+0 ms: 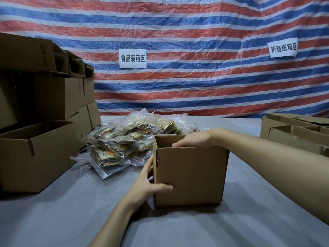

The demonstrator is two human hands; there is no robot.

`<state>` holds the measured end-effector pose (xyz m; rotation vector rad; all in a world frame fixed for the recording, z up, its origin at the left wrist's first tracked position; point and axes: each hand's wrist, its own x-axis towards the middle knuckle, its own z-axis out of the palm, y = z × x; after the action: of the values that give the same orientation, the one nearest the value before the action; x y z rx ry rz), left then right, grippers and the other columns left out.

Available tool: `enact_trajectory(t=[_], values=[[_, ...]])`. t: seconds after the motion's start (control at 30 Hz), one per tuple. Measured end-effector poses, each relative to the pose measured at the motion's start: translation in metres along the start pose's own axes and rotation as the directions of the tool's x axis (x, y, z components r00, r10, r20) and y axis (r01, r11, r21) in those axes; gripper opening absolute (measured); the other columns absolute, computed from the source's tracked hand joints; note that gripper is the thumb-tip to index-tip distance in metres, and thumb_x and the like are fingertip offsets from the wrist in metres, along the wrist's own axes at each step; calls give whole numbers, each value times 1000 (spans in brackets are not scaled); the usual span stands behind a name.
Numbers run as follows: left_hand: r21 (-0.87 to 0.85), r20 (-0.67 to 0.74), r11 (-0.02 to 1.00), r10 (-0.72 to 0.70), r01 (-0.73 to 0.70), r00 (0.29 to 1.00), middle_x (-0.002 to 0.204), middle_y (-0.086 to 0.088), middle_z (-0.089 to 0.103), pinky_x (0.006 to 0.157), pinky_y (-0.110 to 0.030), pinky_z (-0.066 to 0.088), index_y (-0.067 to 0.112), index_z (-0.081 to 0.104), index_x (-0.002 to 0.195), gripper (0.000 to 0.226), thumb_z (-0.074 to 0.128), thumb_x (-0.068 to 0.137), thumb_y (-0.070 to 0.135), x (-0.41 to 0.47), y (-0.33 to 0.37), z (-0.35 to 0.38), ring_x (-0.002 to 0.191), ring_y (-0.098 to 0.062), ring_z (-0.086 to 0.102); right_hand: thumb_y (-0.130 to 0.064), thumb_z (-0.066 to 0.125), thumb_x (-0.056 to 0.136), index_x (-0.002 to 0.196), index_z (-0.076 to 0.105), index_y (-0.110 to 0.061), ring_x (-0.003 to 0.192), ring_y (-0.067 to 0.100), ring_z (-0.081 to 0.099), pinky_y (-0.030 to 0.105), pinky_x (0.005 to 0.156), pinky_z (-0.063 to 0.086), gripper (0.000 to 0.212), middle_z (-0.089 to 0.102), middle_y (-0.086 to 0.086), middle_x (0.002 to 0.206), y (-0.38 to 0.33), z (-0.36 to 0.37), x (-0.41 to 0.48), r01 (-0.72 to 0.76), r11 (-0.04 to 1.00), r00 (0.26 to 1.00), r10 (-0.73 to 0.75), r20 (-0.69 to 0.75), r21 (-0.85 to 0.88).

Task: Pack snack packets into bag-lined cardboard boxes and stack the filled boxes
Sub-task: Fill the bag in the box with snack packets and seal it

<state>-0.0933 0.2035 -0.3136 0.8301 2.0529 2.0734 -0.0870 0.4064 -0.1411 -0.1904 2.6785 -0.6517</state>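
Observation:
An open brown cardboard box (190, 175) stands upright on the grey table in front of me. My left hand (147, 184) grips its lower left corner, thumb across the front face and fingers round the side. My right hand (192, 140) reaches over the top, and its fingers curl down over the front rim into the box. The inside of the box is hidden. Behind the box lies a heap of clear bags of snack packets (128, 138).
Stacked cardboard boxes (58, 97) fill the left side, with an open one (35, 154) nearest me. Flattened cartons (295, 132) lie at the right edge. A striped tarpaulin (195, 32) with two paper signs hangs behind the grey table (249, 220).

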Motion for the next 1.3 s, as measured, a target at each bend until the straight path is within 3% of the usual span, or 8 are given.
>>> enact_trajectory(t=[0.17, 0.37, 0.53, 0.7, 0.83, 1.0, 1.13, 1.3], values=[[17, 5, 1000, 7, -7, 1000, 129, 5, 68, 88, -21, 54, 37, 46, 144, 107, 94, 49, 24, -1, 1, 0, 117, -11, 65, -61, 52, 96, 96, 81, -22, 84, 10, 72, 31, 86, 58, 48, 76, -6, 86, -5, -3, -7, 146, 935, 935, -237, -265, -322], [47, 5, 999, -1, 0, 1000, 130, 7, 67, 89, -20, 53, 38, 45, 145, 111, 95, 47, 24, -2, 3, -1, 119, -10, 64, -82, 13, 90, 158, 23, -41, 154, 24, 20, 51, 123, 6, 80, 29, -4, 165, 12, 3, -7, -23, 996, 998, 28, 63, -84], [21, -13, 999, -28, 28, 1000, 125, 3, 71, 83, -22, 56, 29, 49, 143, 109, 95, 45, 23, 0, 0, -3, 113, -14, 68, -92, 17, 78, 109, 72, -24, 112, 16, 63, 41, 103, 45, 92, 70, -1, 117, 15, 8, -22, 106, 974, 968, -147, -202, -201], [-1, -90, 999, -48, 48, 995, 115, -2, 76, 77, -22, 58, 25, 67, 126, 96, 100, 37, 37, -1, 1, -1, 103, -14, 72, -83, 40, 86, 62, 56, -23, 48, 1, 52, 22, 56, 41, 67, 50, -16, 49, 45, 0, -53, 141, 933, 906, -256, -336, -331], [78, -127, 996, -40, 50, 991, 112, -5, 77, 85, -23, 57, 24, 75, 116, 57, 93, 62, 30, -2, 3, 7, 108, -21, 72, -71, 64, 84, 73, 66, -14, 56, 10, 54, 23, 55, 42, 58, 60, 0, 64, 66, -3, -83, 207, 895, 929, -306, -207, -394], [546, -139, 835, 7, 71, 990, 95, 0, 77, 83, -34, 56, 28, 71, 107, 29, 83, 83, 16, 3, -2, 31, 89, -27, 72, -44, 79, 82, 92, 73, -20, 68, 6, 61, 21, 59, 46, 27, 70, -5, 78, 83, -9, -112, 184, 855, 937, -301, -175, -484], [652, -219, 740, -22, 164, 975, 119, 13, 59, 88, -30, 51, 38, 47, 127, 68, 84, 70, 42, 6, 1, 88, 101, -7, 64, -52, 77, 82, 84, 68, -29, 66, 1, 58, 18, 56, 42, 25, 65, -12, 72, 100, -11, -132, 124, 857, 941, -262, -216, -500], [359, -11, 928, -100, 98, 995, 158, 7, 37, 115, -37, 40, 29, 4, 161, 140, 88, 52, 53, 16, 5, 173, 141, -11, 44, -64, 71, 81, 82, 64, -29, 72, 5, 58, 20, 54, 39, 35, 63, -8, 75, 121, -9, -154, 84, 856, 918, -265, -294, -510]])
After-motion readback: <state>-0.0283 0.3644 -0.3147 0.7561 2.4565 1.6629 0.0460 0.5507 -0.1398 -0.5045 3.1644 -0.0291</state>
